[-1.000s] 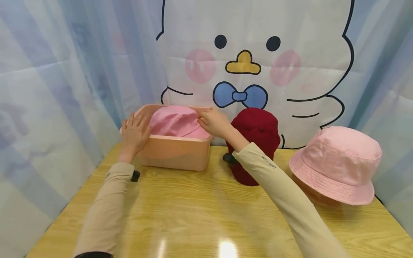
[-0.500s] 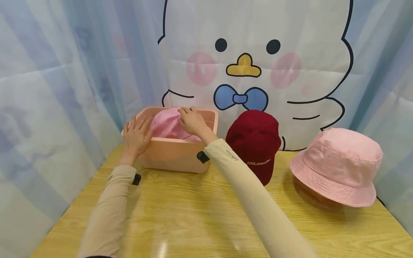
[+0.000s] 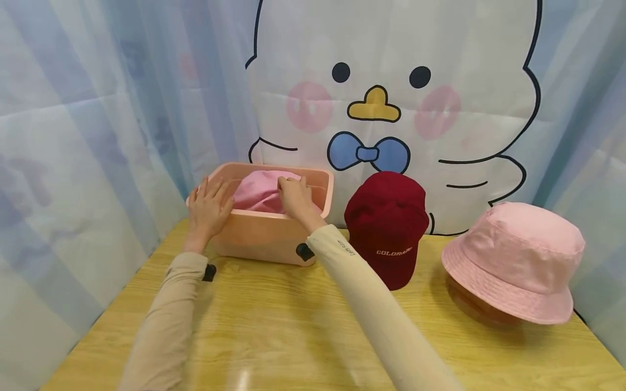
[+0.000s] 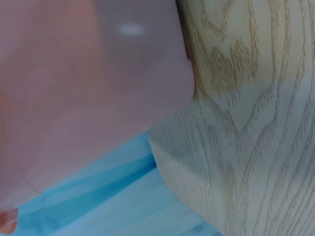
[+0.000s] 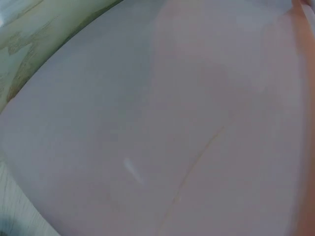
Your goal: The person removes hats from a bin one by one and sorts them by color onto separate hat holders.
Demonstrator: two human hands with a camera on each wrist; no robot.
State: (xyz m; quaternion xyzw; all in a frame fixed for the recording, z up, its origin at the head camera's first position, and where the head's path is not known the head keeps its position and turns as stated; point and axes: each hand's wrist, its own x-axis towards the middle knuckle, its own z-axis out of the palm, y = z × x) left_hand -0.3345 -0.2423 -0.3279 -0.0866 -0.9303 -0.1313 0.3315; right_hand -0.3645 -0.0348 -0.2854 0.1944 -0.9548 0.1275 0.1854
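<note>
A pink hat (image 3: 256, 193) lies crumpled inside a peach plastic bin (image 3: 259, 236) at the back left of the table. My right hand (image 3: 297, 198) reaches over the bin's front rim and grips the hat's fabric with curled fingers, their tips partly hidden. My left hand (image 3: 209, 212) rests on the bin's left end, fingers straight and spread. The left wrist view shows the bin's wall (image 4: 98, 78) close up, with a fingertip (image 4: 8, 221) at the lower left. The bin's smooth side (image 5: 147, 113) fills most of the right wrist view.
A dark red baseball cap (image 3: 388, 217) with white lettering stands right of the bin. Farther right, a pink bucket hat (image 3: 518, 258) sits on a brownish rounded support (image 3: 481, 304). The wooden table (image 3: 274, 326) meets a printed curtain (image 3: 391, 32) behind and at the sides.
My right hand has moved left from the bin's right end onto the hat, and its fingers have curled in. The hat sits slightly lower in the bin. My left hand has stayed on the bin.
</note>
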